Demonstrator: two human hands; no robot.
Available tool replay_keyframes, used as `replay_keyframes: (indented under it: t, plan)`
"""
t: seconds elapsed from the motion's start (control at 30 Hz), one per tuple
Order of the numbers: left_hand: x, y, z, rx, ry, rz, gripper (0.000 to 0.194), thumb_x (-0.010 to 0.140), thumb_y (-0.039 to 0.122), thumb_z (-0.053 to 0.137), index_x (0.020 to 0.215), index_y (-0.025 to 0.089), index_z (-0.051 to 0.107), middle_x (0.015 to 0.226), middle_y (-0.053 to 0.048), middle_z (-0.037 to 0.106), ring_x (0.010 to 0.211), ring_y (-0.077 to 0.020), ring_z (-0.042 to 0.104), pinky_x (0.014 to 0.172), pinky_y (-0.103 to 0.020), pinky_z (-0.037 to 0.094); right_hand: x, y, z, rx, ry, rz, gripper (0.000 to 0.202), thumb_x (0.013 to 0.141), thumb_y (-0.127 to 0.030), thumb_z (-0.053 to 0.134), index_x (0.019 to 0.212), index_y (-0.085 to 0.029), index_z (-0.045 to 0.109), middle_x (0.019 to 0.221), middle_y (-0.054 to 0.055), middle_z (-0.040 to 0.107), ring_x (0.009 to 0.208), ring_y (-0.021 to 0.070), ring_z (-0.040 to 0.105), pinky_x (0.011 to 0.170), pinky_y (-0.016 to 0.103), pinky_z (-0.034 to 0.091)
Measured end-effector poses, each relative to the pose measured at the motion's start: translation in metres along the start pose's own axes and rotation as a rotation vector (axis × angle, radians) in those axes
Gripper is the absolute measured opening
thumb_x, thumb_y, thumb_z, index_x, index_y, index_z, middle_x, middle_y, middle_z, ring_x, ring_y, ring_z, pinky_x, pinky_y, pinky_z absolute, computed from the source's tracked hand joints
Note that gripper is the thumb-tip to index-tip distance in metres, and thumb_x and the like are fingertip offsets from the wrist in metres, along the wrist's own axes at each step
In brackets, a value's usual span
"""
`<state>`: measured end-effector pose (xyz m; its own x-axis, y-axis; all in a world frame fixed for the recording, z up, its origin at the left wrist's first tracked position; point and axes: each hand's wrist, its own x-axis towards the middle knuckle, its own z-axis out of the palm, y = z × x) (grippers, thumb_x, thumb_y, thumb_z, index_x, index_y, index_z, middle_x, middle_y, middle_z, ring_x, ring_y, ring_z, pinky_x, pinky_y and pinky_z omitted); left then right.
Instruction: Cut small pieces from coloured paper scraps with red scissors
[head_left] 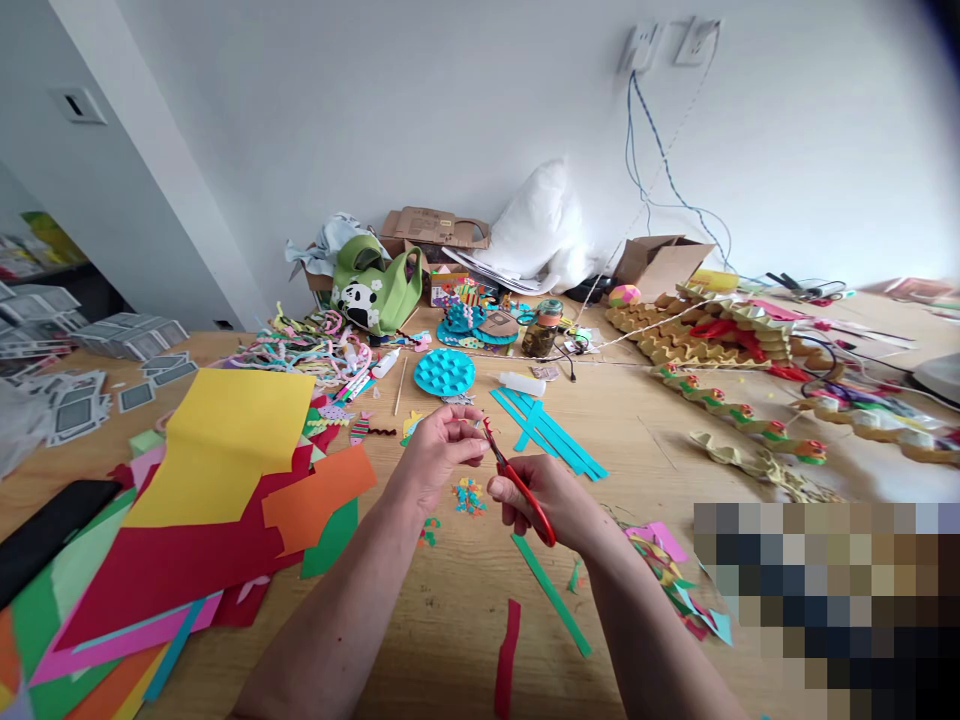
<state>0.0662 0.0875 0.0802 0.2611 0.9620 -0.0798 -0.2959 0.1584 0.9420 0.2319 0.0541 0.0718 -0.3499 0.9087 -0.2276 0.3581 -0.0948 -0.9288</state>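
Observation:
My left hand (444, 447) is closed in a pinch on a small piece of red paper (487, 424). In my right hand (551, 490) are red-handled scissors (538, 512), their blades pointing up at the red piece. Whether the blades touch it I cannot tell. Beneath my hands lies a little heap of blue, orange and yellow paper bits (469, 497), with green and red bits (430, 531) nearby. A green paper strip (553, 595) and a red paper strip (508, 655) rest nearer to me. Beyond my hands are blue paper strips (555, 437) and a round blue piece with a raised pattern (444, 371).
Stacked coloured paper (225, 440) spreads over the left side, beside a black object (56, 530). Egg-carton strips (742, 415) and paper scraps (675, 580) are at right. A white bottle (523, 384), a jar (543, 330) and a green panda bag (379, 290) stand farther back.

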Motion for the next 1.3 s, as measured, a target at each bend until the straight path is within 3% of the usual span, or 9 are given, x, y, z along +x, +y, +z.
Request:
replay_keyframes:
  t: [1.3]
  plan:
    - [-0.0006, 0.0046, -0.0016, 0.001, 0.013, -0.016, 0.041, 0.057, 0.016, 0.073, 0.095, 0.014, 0.057, 0.071, 0.001, 0.061, 0.064, -0.0114, 0.056, 0.063, -0.027, 0.045, -0.0025, -0.0025, 0.0001, -0.014, 0.000, 0.051, 0.046, 0.071, -0.060, 0.067, 0.064, -0.016, 0.052, 0.050, 0.001, 0.060, 0.039, 0.0103, 0.054, 0.033, 0.017, 0.035]
